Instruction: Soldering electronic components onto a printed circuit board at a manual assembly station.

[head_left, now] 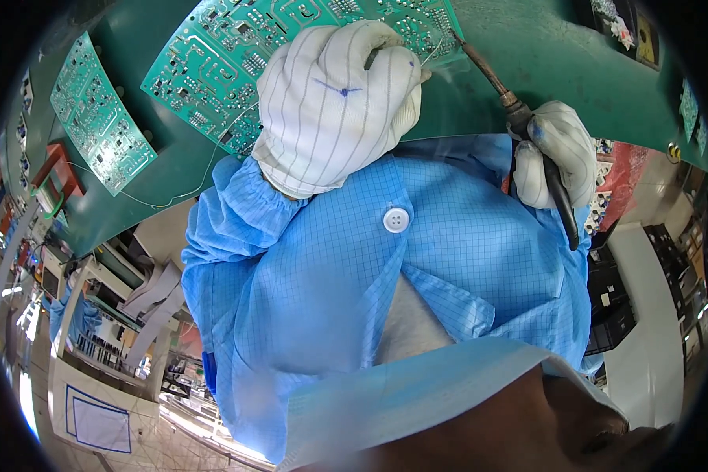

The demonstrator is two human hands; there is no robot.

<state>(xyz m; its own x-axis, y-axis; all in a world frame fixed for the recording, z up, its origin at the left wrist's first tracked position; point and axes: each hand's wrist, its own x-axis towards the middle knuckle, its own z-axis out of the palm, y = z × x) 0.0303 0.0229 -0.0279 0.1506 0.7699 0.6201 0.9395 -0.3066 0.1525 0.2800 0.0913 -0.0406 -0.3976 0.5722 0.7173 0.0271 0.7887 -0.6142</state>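
Note:
My left hand (pixel 338 106), in a white striped glove with a blue mark, rests over a large green circuit board (pixel 204 71) dense with parts. Its fingers pinch a thin solder wire (pixel 433 52), whose end pokes out toward the board's right edge. My right hand (pixel 560 153), also gloved, grips the dark handle of a soldering iron (pixel 518 114). The iron points up and left, its tip at the board's right edge, close to the wire's end. My left palm and fingers hide the lower middle of the board.
A second green circuit board (pixel 98 118) lies to the left on the green tabletop (pixel 480 79). Near it stands a red holder (pixel 59 173) with a solder spool (pixel 49 198); its wire trails to my left hand. A dark box (pixel 645 35) sits far right.

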